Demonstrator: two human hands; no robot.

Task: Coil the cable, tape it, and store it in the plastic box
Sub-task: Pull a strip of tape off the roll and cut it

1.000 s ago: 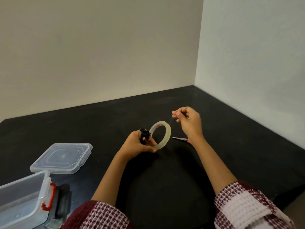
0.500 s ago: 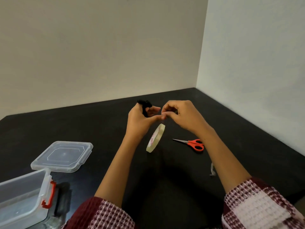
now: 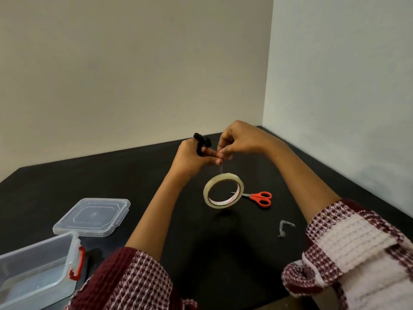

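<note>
Head view, middle of the frame: my left hand (image 3: 190, 158) grips the coiled black cable (image 3: 202, 143), a small, light, springy bundle poking out above my knuckles, while my right hand (image 3: 237, 139) pinches the free end of the clear tape, and the tape roll (image 3: 223, 190) dangles just below from that thin strip. The tape is sticky and flimsy, so I judge it best held taut by its very tip. The open plastic box (image 3: 38, 271) waits at lower left.
</note>
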